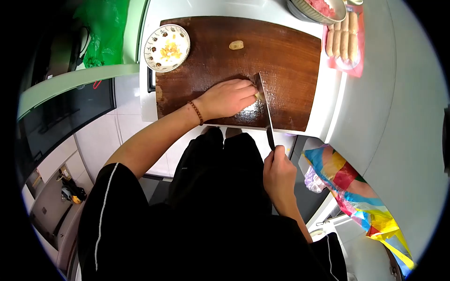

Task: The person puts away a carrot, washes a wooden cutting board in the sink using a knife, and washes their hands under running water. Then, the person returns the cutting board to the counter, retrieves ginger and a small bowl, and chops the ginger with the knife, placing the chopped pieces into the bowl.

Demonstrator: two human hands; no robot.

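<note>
My right hand (280,175) is wrapped round the black handle of a kitchen knife (264,96). Its long blade stands on edge over the wooden cutting board (290,61), close against the fingertips of my left hand (229,99). The left fingers are curled down together on the board, pressing a small pale-yellow piece (257,95) that is mostly hidden under them. Farther back on the board lies one flat tan slice (236,45), which looks like ginger. At the board's far left corner sits a patterned white bowl (151,58) with chopped yellow bits inside.
Back right, a bowl (304,13) of pink raw meat stands beside a tray of sausages (344,40). A green plastic bag (105,33) hangs at the left. To the right of my legs is a colourful bag (351,187). The board reaches near the counter's front edge.
</note>
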